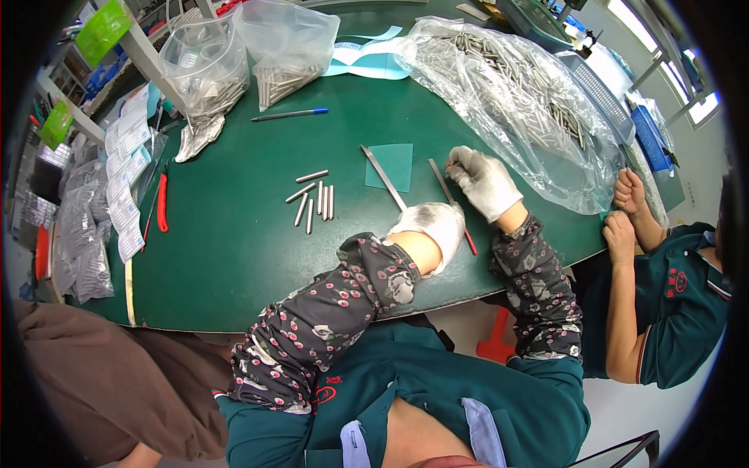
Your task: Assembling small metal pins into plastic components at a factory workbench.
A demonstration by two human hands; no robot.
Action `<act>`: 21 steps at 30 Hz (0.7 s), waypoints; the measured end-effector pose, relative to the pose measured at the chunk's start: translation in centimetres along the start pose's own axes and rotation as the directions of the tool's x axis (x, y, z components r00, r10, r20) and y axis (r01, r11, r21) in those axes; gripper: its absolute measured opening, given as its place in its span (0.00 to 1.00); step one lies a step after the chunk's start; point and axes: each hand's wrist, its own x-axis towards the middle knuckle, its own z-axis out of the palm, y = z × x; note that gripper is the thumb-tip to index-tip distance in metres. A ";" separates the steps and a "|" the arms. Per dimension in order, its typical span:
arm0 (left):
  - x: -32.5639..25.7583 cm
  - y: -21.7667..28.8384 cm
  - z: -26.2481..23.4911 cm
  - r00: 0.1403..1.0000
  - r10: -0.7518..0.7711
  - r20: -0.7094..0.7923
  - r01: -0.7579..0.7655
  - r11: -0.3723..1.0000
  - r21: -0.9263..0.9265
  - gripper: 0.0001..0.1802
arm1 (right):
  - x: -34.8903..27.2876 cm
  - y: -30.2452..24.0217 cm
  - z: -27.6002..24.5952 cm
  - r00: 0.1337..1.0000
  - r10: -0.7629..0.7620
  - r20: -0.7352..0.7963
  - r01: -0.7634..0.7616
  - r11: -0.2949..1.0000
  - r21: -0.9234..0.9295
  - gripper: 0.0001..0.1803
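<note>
Currently left hand covers near end of slim metal tool, right hand curled, can't tell if either grips anything, metal pins loose on green surface left of both.

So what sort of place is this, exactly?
Most likely a factory or workshop: short metal rods lie on a green worktable, a big clear bag holds many more metal pieces, and a co-worker in a similar green shirt is at the same table.
</note>
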 end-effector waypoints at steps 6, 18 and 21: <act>0.2 0.0 0.3 1.000 -0.011 0.004 0.011 1.000 -0.001 0.12 | -0.1 -0.7 0.1 0.997 -0.009 0.073 0.014 0.998 -0.066 0.07; 0.0 0.5 0.0 0.998 0.050 0.023 -0.052 0.995 0.087 0.11 | 0.9 -0.2 0.8 0.997 -0.057 0.057 0.058 0.998 -0.015 0.06; 0.1 0.5 -0.2 0.997 0.016 0.070 -0.022 0.995 0.100 0.11 | 0.5 -0.5 0.5 0.992 -0.052 0.117 0.052 0.999 -0.001 0.06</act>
